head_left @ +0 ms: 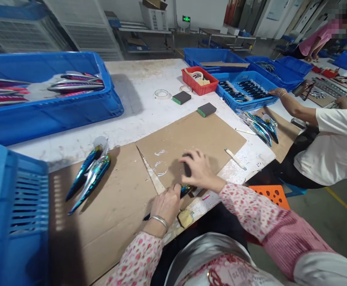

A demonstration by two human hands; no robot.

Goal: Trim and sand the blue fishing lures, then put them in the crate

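My left hand [165, 204] is closed on a dark, shiny fishing lure [185, 190] at the table's near edge; fingers hide most of it. My right hand [201, 171] has its fingers curled round a dark grey block [187, 165], which looks like a sanding sponge, just above the lure. Under both hands lies brown cardboard [218, 135]. On the left cardboard sheet [122, 190] rest blue-green fishing lures [94, 171] with a pale, clear piece at one end. A small yellowish sponge [185, 218] sits beside my left wrist.
Blue crates stand left: one [72, 113] with pink-purple lures, a slotted one [15, 167] nearer. Two grey-green sanding sponges [181, 97], a tape roll [161, 93] and a red tray [203, 85] are farther back. At right, a co-worker's arm [298, 105] reaches to a blue basket [241, 105] of lures.
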